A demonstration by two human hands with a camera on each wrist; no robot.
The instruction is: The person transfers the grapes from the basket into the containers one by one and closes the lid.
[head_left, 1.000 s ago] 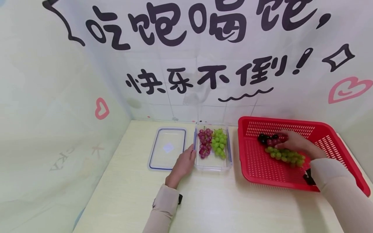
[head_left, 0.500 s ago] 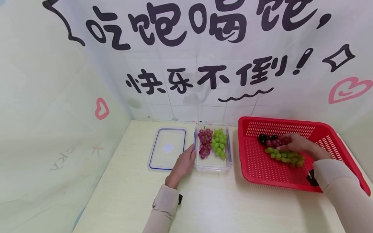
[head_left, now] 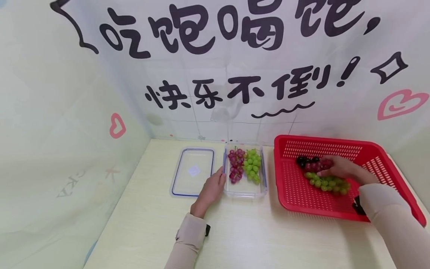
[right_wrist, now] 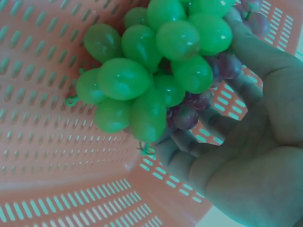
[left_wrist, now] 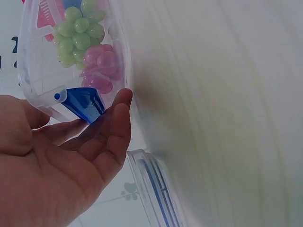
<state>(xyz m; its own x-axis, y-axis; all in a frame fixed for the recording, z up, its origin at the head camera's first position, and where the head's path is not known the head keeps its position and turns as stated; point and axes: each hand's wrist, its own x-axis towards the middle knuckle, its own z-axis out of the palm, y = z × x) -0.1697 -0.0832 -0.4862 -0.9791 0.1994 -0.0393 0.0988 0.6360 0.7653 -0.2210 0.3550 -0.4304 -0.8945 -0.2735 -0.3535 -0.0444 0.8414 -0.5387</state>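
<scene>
My left hand [head_left: 212, 188] rests against the left side of a clear plastic food container [head_left: 244, 190]. In the left wrist view its extended fingers touch the wall by the blue latch [left_wrist: 84, 104]. Inside the container lie a bunch of purple grapes [head_left: 236, 164] and a bunch of green grapes [head_left: 253, 166]. Within a red basket [head_left: 297, 194], my right hand [head_left: 340, 167] grips another purple bunch [right_wrist: 187, 117], thumb on one side and fingers curled behind it. A green bunch [head_left: 327, 183] lies close under the thumb, and black grapes [head_left: 302, 161] sit just left of the fingertips.
The container's clear lid with a blue seal [head_left: 193, 158] lies flat to the left of the left hand. A printed cloth [head_left: 208, 82] hangs behind the pale table [head_left: 248, 235]. The basket's raised walls surround the right hand.
The right hand shifts slightly right, then back left, around the purple grapes, and the green bunch beside it moves a little. The left hand and the container stay put.
</scene>
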